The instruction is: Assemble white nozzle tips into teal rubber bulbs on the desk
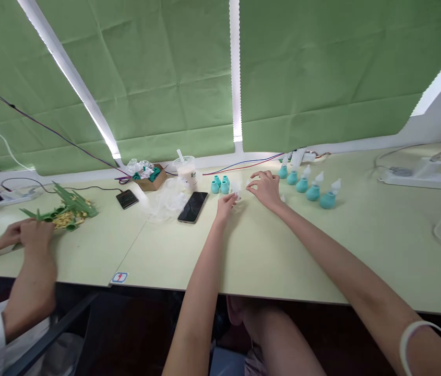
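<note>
My left hand point(226, 204) reaches far across the pale green table point(267, 250), its fingers pinched on a small clear plastic tip point(238, 194). Just to its right, my right hand point(266, 188) rests with fingers curled over more small white pieces; what it holds is too small to name. Three teal rubber bulbs without tips point(220, 185) stand just behind my left hand. A row of several teal bulbs with white tips point(309, 187) stands to the right of my right hand.
A black phone point(193, 207) lies left of my hands beside crumpled clear bags point(166, 200), a lidded drink cup point(186, 169) and a small cardboard box point(150, 177). A second phone point(127, 198) lies further left. Another person's hands point(28, 234) work green parts point(67, 208). A power strip point(416, 178) and cables sit at the right.
</note>
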